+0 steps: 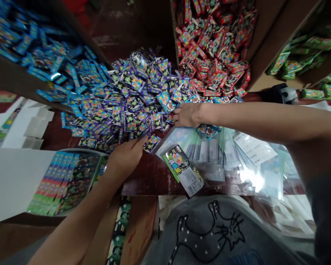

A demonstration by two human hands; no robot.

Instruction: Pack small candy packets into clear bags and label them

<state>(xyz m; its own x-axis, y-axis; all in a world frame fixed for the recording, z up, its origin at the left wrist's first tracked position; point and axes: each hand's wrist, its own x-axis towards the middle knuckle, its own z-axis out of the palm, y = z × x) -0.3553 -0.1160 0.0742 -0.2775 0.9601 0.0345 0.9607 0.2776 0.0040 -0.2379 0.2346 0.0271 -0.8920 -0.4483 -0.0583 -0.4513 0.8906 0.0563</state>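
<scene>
The left hand (128, 156) has its fingertips at a purple packet (152, 142), just to its right. Beyond that hand lies a purple pile (132, 95), with blue packets (71, 73) farther left. The right hand (188, 115) reaches among packets; red packets (215, 73) lie beyond it, plastic sleeves (206, 151) nearer the body.

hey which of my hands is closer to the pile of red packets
Right. Your right hand is among packets just on the near side of the red packets; your left hand is farther off, at the near edge of the purple packets.
</scene>
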